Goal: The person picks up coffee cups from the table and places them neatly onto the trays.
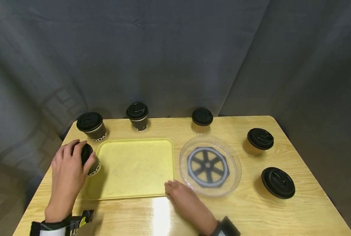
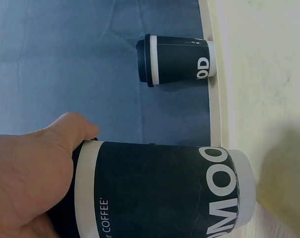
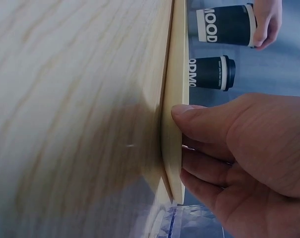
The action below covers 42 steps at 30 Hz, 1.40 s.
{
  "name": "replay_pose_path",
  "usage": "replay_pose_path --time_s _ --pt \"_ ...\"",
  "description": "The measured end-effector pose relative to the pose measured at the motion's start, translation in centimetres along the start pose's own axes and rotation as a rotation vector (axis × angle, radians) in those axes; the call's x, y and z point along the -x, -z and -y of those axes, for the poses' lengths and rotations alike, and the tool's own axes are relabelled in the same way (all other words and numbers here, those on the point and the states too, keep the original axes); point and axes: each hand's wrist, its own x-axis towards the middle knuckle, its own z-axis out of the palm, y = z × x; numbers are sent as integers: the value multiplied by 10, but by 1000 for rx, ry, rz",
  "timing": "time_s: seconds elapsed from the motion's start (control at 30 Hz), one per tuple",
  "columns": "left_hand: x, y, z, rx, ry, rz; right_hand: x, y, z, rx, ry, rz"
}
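Note:
My left hand [image 1: 70,167] grips a dark paper cup [image 1: 92,164] from above, fingers curled over its black lid, just left of the yellow tray [image 1: 134,144]. In the left wrist view the cup [image 2: 159,191] shows white lettering and my hand [image 2: 30,178] covers its lid end. I cannot tell whether it stands on the table or hangs just above it. My right hand [image 1: 175,190] is at the tray's front right corner. Close up, its thumb [image 3: 194,113] lies on the tray rim [image 3: 177,99] and the fingers curl under it.
Two more dark cups [image 1: 91,126] [image 1: 137,116] stand behind the tray. Three brown cups with black lids [image 1: 202,120] [image 1: 259,141] [image 1: 277,183] stand on the right of the wooden table [image 1: 252,213]. A clear plate [image 1: 231,183] with a wheel pattern lies right of the tray.

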Motion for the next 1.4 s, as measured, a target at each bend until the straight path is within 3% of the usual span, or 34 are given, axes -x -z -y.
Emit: replay_pose_path --time_s 0.47,0.87,1.2,1.4 --pt "-8 -10 -6 4 -4 17 -2 2 2 -11 -5 -4" --pt "-16 -21 -10 13 -47 -10 0 1 5 -46 -45 19" --pt "-22 -31 -15 11 -68 -15 0 3 3 -15 -10 3" --pt "-28 -38 -22 14 -55 33 1 3 2 -25 -19 1"
